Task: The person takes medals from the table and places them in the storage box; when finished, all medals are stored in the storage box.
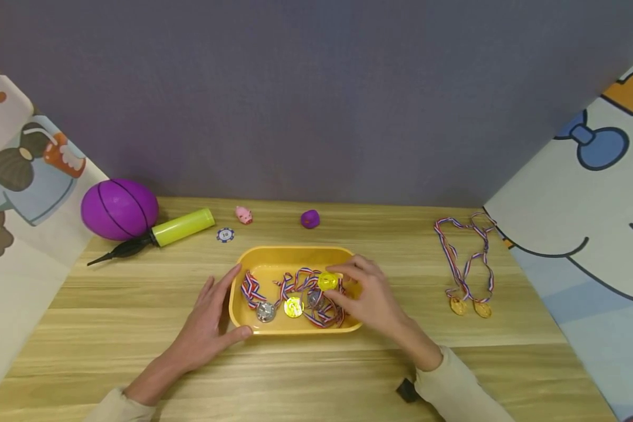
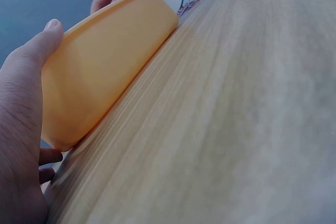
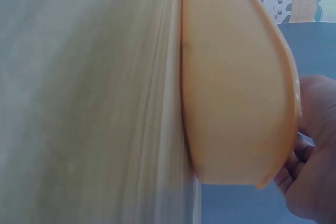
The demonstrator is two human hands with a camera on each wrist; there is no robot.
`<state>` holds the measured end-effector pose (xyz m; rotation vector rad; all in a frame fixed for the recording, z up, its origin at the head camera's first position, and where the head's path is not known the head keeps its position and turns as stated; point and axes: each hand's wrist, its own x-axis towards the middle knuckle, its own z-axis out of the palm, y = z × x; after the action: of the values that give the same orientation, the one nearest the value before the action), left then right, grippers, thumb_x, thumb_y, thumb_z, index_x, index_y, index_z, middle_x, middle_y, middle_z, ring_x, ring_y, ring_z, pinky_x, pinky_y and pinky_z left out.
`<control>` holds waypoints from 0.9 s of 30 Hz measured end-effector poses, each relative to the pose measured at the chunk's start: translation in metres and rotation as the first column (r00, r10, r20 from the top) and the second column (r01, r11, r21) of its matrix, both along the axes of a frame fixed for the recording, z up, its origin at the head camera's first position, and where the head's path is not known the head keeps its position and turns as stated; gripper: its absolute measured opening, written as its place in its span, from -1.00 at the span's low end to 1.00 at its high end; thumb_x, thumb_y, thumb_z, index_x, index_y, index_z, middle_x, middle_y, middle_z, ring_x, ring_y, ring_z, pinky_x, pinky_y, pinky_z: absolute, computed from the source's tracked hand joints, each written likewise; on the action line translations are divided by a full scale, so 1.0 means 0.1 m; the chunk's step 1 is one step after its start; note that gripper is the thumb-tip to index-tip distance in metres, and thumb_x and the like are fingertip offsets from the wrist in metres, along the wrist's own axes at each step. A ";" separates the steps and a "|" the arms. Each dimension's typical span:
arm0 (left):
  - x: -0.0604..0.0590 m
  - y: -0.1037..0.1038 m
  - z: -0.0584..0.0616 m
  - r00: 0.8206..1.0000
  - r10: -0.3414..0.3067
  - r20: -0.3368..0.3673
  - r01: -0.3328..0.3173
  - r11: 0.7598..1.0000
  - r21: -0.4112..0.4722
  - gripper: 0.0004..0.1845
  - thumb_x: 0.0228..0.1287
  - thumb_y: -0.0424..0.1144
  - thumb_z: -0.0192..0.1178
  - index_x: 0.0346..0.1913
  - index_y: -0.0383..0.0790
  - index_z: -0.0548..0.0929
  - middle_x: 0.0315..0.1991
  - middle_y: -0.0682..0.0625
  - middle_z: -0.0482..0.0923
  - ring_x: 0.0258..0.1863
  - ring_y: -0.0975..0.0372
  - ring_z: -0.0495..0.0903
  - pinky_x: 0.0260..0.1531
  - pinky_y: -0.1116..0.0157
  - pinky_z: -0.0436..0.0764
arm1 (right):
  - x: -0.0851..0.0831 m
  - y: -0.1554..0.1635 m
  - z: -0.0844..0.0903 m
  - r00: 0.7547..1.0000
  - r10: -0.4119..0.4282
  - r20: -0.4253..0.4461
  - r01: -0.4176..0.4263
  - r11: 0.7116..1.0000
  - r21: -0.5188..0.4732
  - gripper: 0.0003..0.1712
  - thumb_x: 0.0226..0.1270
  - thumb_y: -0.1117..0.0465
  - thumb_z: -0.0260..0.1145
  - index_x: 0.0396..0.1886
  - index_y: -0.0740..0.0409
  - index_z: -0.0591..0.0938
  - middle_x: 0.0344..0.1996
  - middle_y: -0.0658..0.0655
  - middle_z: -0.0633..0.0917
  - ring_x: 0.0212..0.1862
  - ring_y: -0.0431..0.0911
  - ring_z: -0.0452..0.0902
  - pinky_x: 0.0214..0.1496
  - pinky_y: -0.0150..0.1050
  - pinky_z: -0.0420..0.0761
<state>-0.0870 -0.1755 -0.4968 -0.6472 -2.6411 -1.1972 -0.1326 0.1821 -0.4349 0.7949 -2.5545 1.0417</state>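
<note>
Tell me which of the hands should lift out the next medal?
Probably the right hand: its fingertips are already at a gold medal inside the tray. The left hand rests against the tray's outer left wall, steadying it.

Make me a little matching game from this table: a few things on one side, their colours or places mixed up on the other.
Things:
1. ball
2. pump
3. tray
4. loose medals

Descriptions:
A. orange-yellow, held between both hands
B. purple, far left
C. on the wood at the right, outside the tray
D. lime green with a black nozzle

Pairs: 1-B, 2-D, 3-A, 4-C
</note>
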 end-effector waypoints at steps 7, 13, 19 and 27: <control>0.00 0.01 0.01 1.000 -0.001 0.003 0.001 1.000 0.000 0.22 0.39 0.52 0.29 0.85 0.04 -0.04 0.74 -0.24 0.23 0.62 -0.32 0.32 0.80 -0.09 -0.22 | 0.00 0.07 -0.03 0.995 -0.031 -0.091 0.036 0.998 0.054 -0.49 0.08 0.22 0.82 0.06 0.18 0.90 -0.37 0.09 0.50 -0.20 -0.14 0.32 -0.13 -0.20 0.40; 0.02 0.01 0.02 1.000 0.004 0.006 -0.004 1.000 0.002 0.22 0.39 0.53 0.29 0.85 0.03 -0.03 0.74 -0.25 0.23 0.62 -0.33 0.31 0.79 -0.13 -0.21 | -0.03 0.09 -0.04 0.989 -0.010 -0.150 0.030 0.991 0.133 -0.48 0.03 0.17 0.85 0.02 0.21 0.91 -0.44 0.03 0.39 -0.27 -0.19 0.23 -0.12 -0.18 0.31; 0.01 0.01 0.02 1.000 0.003 0.006 -0.003 1.000 0.003 0.22 0.38 0.51 0.31 0.85 0.03 -0.03 0.74 -0.24 0.22 0.63 -0.33 0.30 0.79 -0.16 -0.21 | -0.03 0.09 -0.04 0.988 0.001 -0.151 0.023 0.987 0.162 -0.48 0.04 0.16 0.85 0.02 0.22 0.91 -0.45 -0.04 0.31 -0.30 -0.20 0.20 -0.13 -0.19 0.27; 0.00 0.01 0.01 1.000 0.000 0.005 0.000 1.000 0.001 0.23 0.37 0.46 0.36 0.85 0.03 -0.03 0.75 -0.24 0.21 0.63 -0.32 0.30 0.79 -0.11 -0.21 | -0.03 0.09 -0.03 0.994 -0.025 -0.109 0.045 0.983 0.180 -0.47 0.06 0.12 0.84 0.03 0.21 0.91 -0.47 0.04 0.40 -0.32 -0.21 0.20 -0.14 -0.20 0.30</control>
<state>-0.0872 -0.1748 -0.4954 -0.6445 -2.6441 -1.2022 -0.1355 0.1916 -0.4381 0.8241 -2.5879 0.7413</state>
